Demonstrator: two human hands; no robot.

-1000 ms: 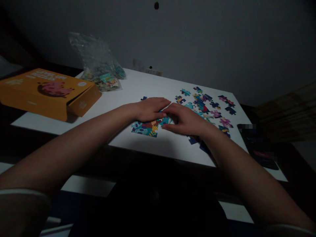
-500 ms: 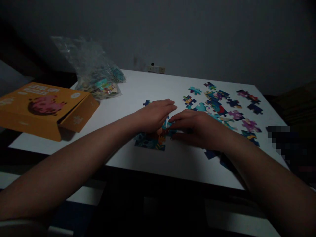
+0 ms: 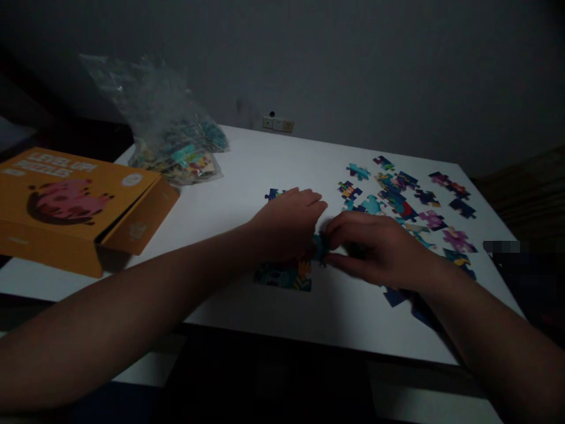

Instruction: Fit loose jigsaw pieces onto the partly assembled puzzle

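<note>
A partly joined jigsaw puzzle point(image 3: 282, 278) lies near the front of the white table. My left hand point(image 3: 291, 221) rests over it, palm down and fingers stretched out, hiding much of the picture. At the puzzle's right side, my right hand point(image 3: 375, 244) pinches a teal puzzle piece point(image 3: 320, 247) between thumb and fingers. I cannot tell whether that piece is joined to the rest. Loose puzzle pieces point(image 3: 399, 203) are spread to the right, some partly covered by my right hand and forearm.
An orange puzzle box point(image 3: 75, 200) with an open side flap sits at the left. Behind it stands a clear plastic bag point(image 3: 176, 147) with more pieces. The white table point(image 3: 247, 159) reaches back toward a grey wall with a socket strip point(image 3: 278, 123).
The view has shifted slightly, so the table things sit lower in the picture. My right hand's fingers have drawn into a clearer pinch on the piece; my left hand stays over the puzzle.
</note>
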